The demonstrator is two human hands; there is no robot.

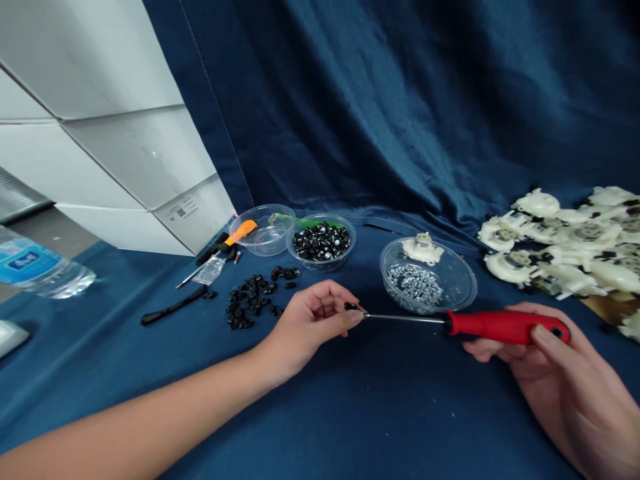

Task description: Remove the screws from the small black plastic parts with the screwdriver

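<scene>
A: Head camera shows the right hand (pixel 555 373) with fingers closed around a screwdriver with red plastic handle and thin steel shaft (pixel 470 323). It lies almost horizontal, above the dark blue cloth (pixel 380 413), in front of the clear plastic bowl of small silver screws (pixel 427 280).

B: And its long axis?

A: It runs across the picture, handle on the right, tip pointing left toward the left hand (pixel 313 323). This hand pinches a small black plastic piece (pixel 351 307) between thumb and forefinger, exactly at the tip.

B: How to do this step well, in your opinion?

A: I think the shaft should stay in one line with the piece, and the left fingers should keep it steady without covering the tip. Gentle pressure seems better, because the piece is tiny and can slip.

B: What is behind?

A: Loose black pieces (pixel 253 300) near the left hand, and white plastic parts (pixel 565 247) piled at the right.
</scene>
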